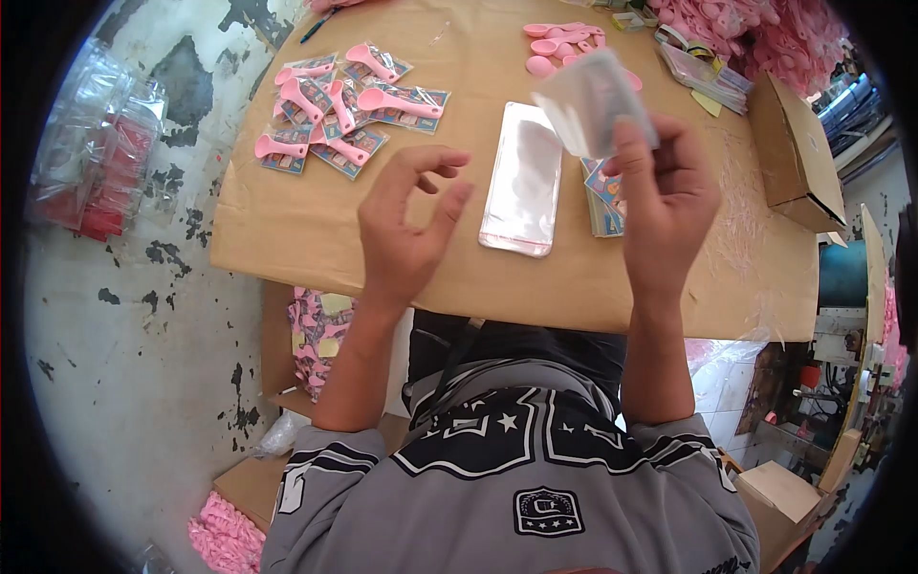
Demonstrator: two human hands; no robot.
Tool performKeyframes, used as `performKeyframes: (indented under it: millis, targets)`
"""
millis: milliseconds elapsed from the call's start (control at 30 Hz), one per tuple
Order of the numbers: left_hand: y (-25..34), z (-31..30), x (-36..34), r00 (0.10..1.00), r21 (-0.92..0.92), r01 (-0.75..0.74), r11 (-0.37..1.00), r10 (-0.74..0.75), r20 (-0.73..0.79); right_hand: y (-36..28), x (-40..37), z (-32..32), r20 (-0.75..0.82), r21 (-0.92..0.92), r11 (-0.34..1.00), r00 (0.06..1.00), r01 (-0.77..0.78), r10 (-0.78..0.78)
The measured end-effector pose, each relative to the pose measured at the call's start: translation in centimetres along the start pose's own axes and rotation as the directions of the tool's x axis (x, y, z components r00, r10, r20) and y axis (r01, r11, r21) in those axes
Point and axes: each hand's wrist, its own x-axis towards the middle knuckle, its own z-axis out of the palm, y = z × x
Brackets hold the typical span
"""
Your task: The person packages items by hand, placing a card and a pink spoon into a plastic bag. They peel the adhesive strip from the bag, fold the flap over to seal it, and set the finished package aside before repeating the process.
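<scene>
My right hand (665, 187) pinches a pale, greyish card (598, 105) between thumb and fingers, raised over the table. It is blurred, and a clear sleeve around it cannot be made out for certain. Below it, a stack of printed blue cards (604, 212) is partly covered by that hand. My left hand (411, 215) hovers empty with its fingers curved and thumb apart. Between the hands lies a pile of clear plastic bags (521, 187). Several bagged pink scoops with cards (335, 110) sit at the far left.
Loose pink scoops (564, 40) lie at the back of the brown-covered table (449, 277). At the right stand a cardboard box (796, 153) and tape rolls (700, 48). A pink heap (712, 24) fills the back right corner. Below the table's left edge is an open carton (279, 344).
</scene>
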Motion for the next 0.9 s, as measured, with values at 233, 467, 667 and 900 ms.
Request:
performKeyframes:
  millis: [233,467,667,900]
  targets:
    - [5.8,4.6,0.9,0.985,0.089,-0.171,0.981,0.171,0.007,-3.6,-1.1,1.1,0.054,0.549,0.814,0.980,-0.189,0.192]
    - [6.6,6.1,-0.1,0.966,-0.461,0.231,0.857,-0.257,0.007,-4.8,-2.2,0.6,0.327,0.573,0.714,0.911,-0.402,0.251]
    - [6.5,6.0,0.2,0.807,-0.873,0.453,0.182,-0.499,0.315,-4.8,-1.3,-0.1,0.326,0.530,0.771,0.924,-0.353,0.199]
    - [6.2,5.3,0.9,0.822,-0.875,0.456,0.164,-0.454,0.343,-1.5,-1.8,-1.8,0.170,-0.241,0.967,0.984,0.085,-0.044]
